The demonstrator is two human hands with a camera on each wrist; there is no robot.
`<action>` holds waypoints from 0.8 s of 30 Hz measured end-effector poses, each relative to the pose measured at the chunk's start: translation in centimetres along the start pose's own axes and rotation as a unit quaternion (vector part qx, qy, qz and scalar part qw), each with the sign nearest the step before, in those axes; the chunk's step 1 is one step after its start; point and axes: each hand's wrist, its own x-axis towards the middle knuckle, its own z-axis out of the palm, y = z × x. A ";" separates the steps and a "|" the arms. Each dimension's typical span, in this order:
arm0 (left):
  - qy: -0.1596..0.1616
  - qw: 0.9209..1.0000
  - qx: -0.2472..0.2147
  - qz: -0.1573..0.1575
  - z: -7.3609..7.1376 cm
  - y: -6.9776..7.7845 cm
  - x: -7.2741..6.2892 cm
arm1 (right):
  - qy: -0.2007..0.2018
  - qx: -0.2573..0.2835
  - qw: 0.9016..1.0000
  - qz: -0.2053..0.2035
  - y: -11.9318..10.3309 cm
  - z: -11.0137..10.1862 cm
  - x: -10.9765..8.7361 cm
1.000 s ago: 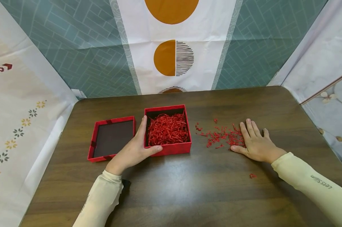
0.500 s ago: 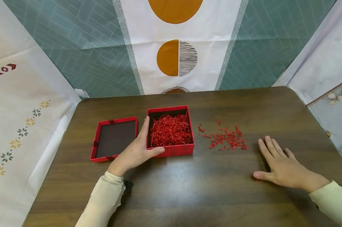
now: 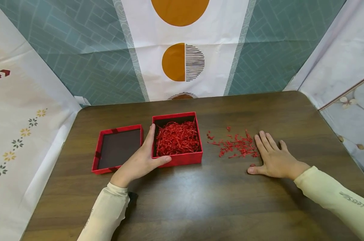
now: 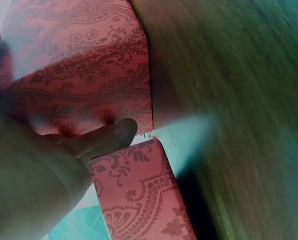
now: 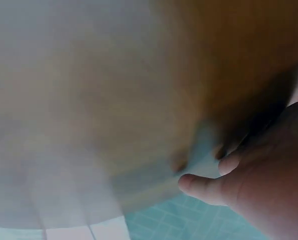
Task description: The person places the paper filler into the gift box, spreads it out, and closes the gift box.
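A square red box filled with red shredded paper stands on the table. My left hand holds its near left corner, fingers along the left wall and thumb across the front. In the left wrist view, the thumb lies against the box's patterned red side. My right hand is flat on the table with spread fingers, right beside loose red paper shreds. A small red scrap shows at its thumb. The right wrist view is largely blurred.
Left of the box lies its shallow red lid, dark inside facing up. Its patterned edge is close to the left hand. The wooden table ends at fabric hangings behind and at the sides.
The right hand drew back toward the near right, then returned left to the shreds, with the stray scrap now at its thumb. The left hand and box stayed put.
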 end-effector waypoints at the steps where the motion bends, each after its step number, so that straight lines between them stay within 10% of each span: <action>1: 0.000 1.000 -0.001 0.000 0.0 0.0 0.0 | 0.000 -0.002 1.000 -0.001 0.0 -0.2 0.9; 15: 0.005 1.000 -0.010 0.003 0.2 -0.1 0.3 | -0.008 0.040 0.999 -0.007 -0.4 -3.2 6.5; 24: 0.005 1.000 -0.007 0.009 0.3 -0.4 0.4 | 0.024 0.061 0.995 -0.076 -7.1 -5.2 8.3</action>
